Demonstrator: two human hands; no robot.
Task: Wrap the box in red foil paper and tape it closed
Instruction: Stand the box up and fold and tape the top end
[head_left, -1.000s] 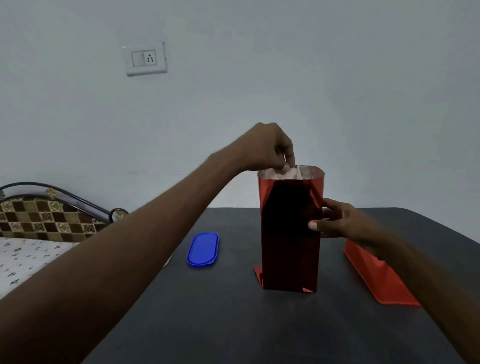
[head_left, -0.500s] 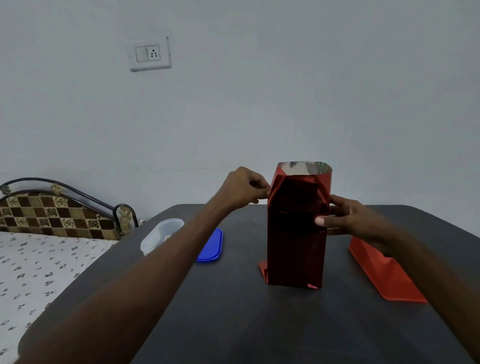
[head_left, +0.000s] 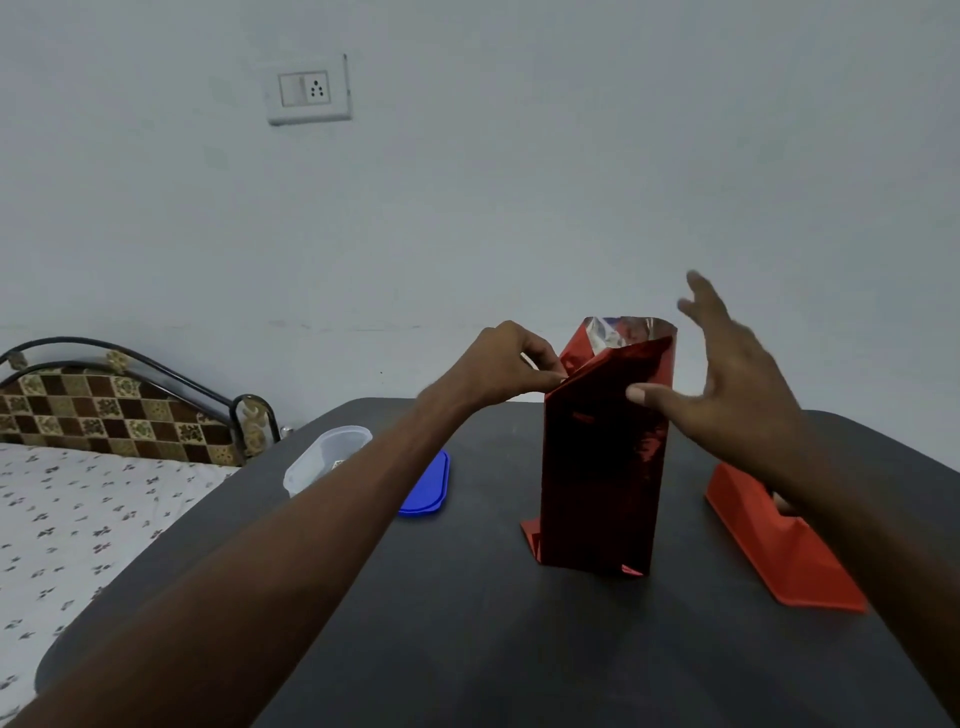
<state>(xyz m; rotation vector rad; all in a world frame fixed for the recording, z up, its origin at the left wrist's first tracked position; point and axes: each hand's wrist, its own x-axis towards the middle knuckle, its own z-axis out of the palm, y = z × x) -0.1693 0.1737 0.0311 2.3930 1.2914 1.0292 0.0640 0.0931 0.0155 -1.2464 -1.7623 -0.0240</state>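
Observation:
The box wrapped in red foil paper (head_left: 602, 467) stands upright in the middle of the dark table (head_left: 467, 623). Its top end is open, and the silver inside of the foil shows there. My left hand (head_left: 511, 369) pinches the folded foil at the upper left corner of the box. My right hand (head_left: 727, 384) hovers at the box's upper right with fingers spread, and its thumb rests on the front face. A small foil flap sticks out at the bottom left of the box.
A red tape dispenser (head_left: 779, 545) lies to the right of the box, partly behind my right forearm. A blue lid (head_left: 428, 488) and a clear plastic container (head_left: 324, 457) sit to the left. A bed (head_left: 78, 509) borders the table's left side.
My left hand came down from the open top to the upper left corner and folded the foil into a slant. My right hand let go of the box's side and spread open.

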